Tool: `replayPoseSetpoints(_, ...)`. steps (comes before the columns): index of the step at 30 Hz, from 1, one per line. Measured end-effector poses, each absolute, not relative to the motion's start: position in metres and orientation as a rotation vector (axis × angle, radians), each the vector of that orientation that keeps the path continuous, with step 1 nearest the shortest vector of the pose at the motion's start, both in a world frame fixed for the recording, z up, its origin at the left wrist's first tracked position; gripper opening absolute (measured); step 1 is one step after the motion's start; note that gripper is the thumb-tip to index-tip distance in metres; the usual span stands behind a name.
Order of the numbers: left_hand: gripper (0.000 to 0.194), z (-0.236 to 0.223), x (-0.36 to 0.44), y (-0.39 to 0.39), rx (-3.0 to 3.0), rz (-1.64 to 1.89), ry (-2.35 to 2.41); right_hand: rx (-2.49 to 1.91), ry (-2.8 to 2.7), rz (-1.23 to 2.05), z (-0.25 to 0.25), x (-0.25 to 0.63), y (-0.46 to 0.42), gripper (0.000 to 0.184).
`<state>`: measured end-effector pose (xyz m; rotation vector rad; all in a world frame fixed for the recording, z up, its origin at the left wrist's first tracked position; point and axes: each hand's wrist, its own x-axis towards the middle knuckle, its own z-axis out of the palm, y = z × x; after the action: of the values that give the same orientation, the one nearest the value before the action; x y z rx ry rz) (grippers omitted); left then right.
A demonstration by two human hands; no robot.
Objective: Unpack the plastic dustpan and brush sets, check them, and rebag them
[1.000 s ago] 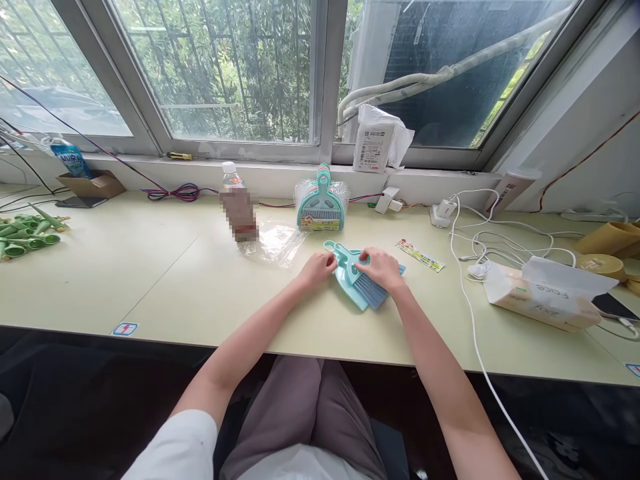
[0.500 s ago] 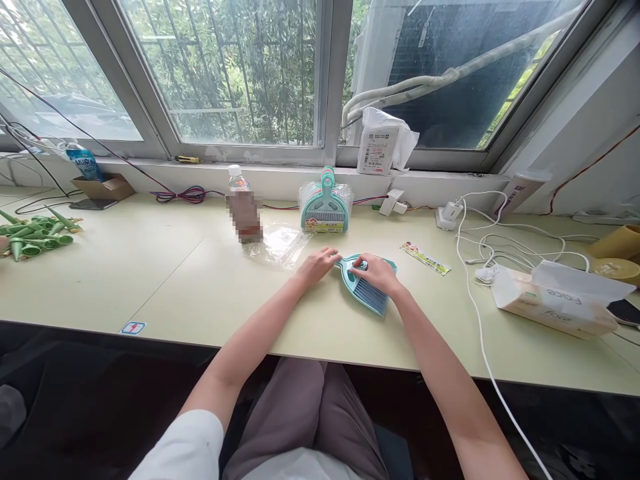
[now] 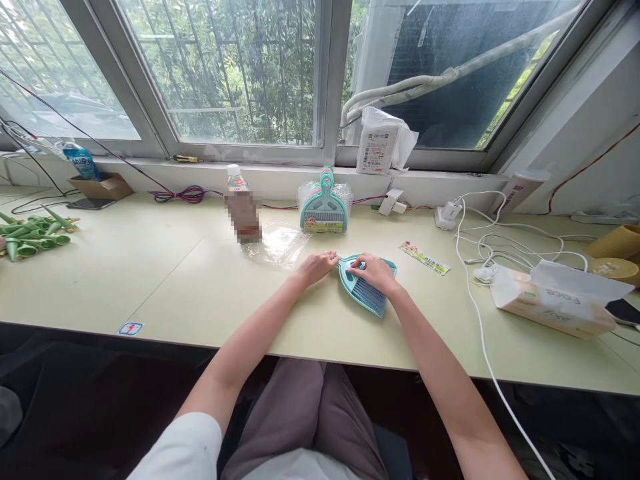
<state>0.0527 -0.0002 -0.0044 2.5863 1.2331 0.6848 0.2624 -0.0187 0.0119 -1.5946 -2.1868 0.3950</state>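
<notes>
A teal dustpan (image 3: 346, 283) lies on the table in front of me, its handle pointing left and its wide end tilted toward the right. Nested in it is a small brush with grey-blue bristles (image 3: 369, 295). My left hand (image 3: 315, 267) has its fingers closed on the end of the dustpan's handle. My right hand (image 3: 376, 272) reaches over the pan, thumb and fingers pinching the brush near its handle; the palm hides part of both pieces.
Packed dustpan sets (image 3: 325, 210) stand by the sill. Left of them are clear plastic bags (image 3: 283, 245) and a bottle (image 3: 235, 179). A printed label strip (image 3: 424, 258) lies right of my hands, before white cables (image 3: 467, 287) and a tissue pack (image 3: 555, 303). Green cone-shaped pieces (image 3: 35, 237) lie far left.
My left hand sits slightly lower at the handle end, and the dustpan has barely shifted. A bit of skin at the far left edge is gone from view.
</notes>
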Motion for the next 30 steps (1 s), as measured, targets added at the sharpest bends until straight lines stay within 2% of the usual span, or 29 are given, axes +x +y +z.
replayPoseSetpoints(8, 0.032, -0.007, 0.054, 0.002, 2.74, 0.514, 1.284, -1.628, -2.191, 0.402, 0.012, 0.261, -0.019, 0.022)
replayPoseSetpoints(14, 0.033, -0.009, 0.052, 0.0, 2.647, 0.79, 1.242, -1.629, -2.199, 0.292, 0.007, 0.256, -0.02, 0.022)
replayPoseSetpoints(17, 0.04, 0.003, 0.058, -0.007, 2.291, 1.132, 1.351, -1.607, -2.084, 0.291, 0.008, 0.252, -0.019, 0.023)
replayPoseSetpoints(19, 0.049, 0.011, 0.065, -0.013, 1.935, 1.243, 1.341, -1.599, -1.93, 0.302, 0.01, 0.25, -0.019, 0.025)
replayPoseSetpoints(24, 0.053, 0.01, 0.083, -0.025, 1.46, 0.819, 0.932, -1.555, -1.674, 0.328, 0.02, 0.252, -0.019, 0.03)
replayPoseSetpoints(27, 0.048, 0.001, 0.083, -0.022, 1.395, 0.818, 0.87, -1.595, -1.602, 0.325, 0.025, 0.267, -0.015, 0.037)
replayPoseSetpoints(30, 0.045, -0.001, 0.074, -0.016, 1.361, 0.881, 0.946, -1.786, -1.508, 0.105, 0.02, 0.292, -0.004, 0.041)
